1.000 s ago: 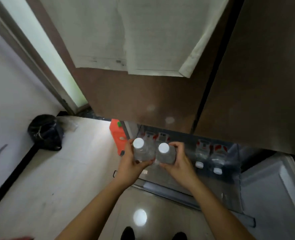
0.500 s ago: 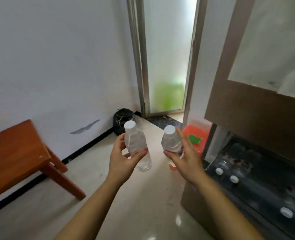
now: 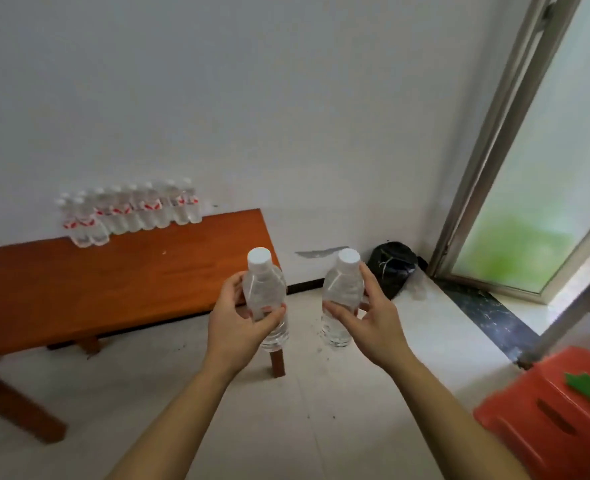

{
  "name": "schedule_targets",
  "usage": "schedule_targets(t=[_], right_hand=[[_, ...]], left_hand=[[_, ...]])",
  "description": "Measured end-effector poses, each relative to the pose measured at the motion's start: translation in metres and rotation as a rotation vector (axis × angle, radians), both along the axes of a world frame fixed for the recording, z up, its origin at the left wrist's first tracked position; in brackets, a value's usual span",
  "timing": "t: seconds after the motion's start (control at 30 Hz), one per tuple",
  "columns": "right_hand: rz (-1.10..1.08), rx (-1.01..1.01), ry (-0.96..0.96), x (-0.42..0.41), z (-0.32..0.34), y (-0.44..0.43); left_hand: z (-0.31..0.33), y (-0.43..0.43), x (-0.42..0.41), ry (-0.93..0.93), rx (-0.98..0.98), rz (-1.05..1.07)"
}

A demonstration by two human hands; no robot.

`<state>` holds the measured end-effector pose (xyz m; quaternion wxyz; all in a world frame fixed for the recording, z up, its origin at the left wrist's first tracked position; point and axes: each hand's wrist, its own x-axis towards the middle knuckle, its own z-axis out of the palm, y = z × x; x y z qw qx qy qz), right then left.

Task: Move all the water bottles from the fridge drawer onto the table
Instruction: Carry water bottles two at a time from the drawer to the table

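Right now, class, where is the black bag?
Head view, right of centre: the black bag sits on the floor against the wall, beside the door frame.

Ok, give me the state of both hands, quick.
Left hand: grips the left water bottle, upright.
Right hand: grips the right water bottle, upright.

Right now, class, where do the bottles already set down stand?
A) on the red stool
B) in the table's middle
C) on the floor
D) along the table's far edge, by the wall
D: the bottles line the table's back edge against the wall.
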<state>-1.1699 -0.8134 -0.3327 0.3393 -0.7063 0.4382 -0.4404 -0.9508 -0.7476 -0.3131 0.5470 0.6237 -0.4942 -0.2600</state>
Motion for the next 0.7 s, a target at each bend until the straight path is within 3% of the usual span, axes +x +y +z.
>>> schedule_targets(t=[0.3,0.7], right_hand=[[0.19,0.04,-0.02,0.167,-0.028,-0.116],[0.333,0.091,-0.024,0.392,-0.021,-0.309]], left_hand=[[-0.024,-0.072,0.154,-0.039,0.008,0.267],[-0.019,-0.234,0.354,-0.055,0.07,0.407]])
